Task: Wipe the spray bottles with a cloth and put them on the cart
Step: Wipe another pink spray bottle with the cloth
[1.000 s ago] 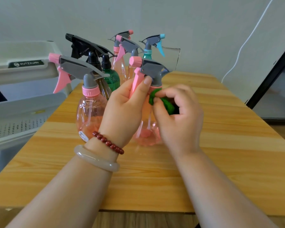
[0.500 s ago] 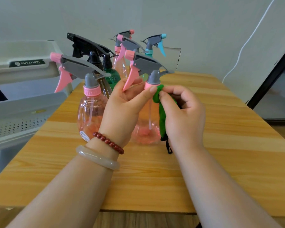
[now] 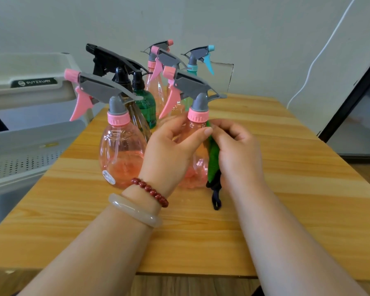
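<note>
Since the earlier frames the green cloth has slid off the pink collar and now hangs down the right flank of the pink spray bottle, and the left thumb sits lower on the body. The bottle stands upright on the wooden table, front of the cluster, just right of a second pink bottle. The left hand grips it round the body, thumb across the front, fingers behind. The right hand has its fingers curled, pinching the cloth against the bottle's side; the cloth's dark loop dangles to the tabletop. Step in hand looks like wiping the body, cart placement not yet begun. To do it well: keep the left grip firm so the bottle doesn't tip, turn it while the cloth strokes downward, cover the far side and base too, and keep the trigger off its neighbours. The cart sits at the table's left, near enough to reach.
</note>
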{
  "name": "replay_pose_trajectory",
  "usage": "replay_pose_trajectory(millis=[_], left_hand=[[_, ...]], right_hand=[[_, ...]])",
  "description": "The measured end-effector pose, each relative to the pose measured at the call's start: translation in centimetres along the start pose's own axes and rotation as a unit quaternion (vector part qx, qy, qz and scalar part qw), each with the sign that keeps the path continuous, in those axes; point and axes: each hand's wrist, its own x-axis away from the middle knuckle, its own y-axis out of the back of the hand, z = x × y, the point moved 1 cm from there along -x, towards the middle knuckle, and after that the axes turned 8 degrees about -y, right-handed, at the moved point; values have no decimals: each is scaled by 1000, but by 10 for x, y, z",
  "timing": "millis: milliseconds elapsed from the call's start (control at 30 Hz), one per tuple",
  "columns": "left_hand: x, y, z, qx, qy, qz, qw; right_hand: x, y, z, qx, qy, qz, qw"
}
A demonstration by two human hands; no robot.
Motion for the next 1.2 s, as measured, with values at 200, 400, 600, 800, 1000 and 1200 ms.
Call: replay_pose_trajectory(millis=[200, 400, 600, 800, 1000, 1200], left_hand=[[2, -2, -6, -7, -17, 29, 999], [3, -1, -5, 22, 1, 6, 1000], [5, -5, -3, 25, -2, -7, 1000], [5, -6, -4, 40, -4, -1, 999], [4, -1, -2, 37, -4, -19, 999], [5, -3, -5, 30, 1, -20, 999]], right_hand=[[-3, -1, 13, -95, 63, 15, 993], [-9, 10, 7, -18, 1, 5, 1000], [-13, 11, 14, -42, 4, -29, 999], [2, 1, 4, 1, -8, 36, 999], [-3, 11, 8, 131, 13, 137, 982], [-13, 30, 21, 279, 132, 34, 951]])
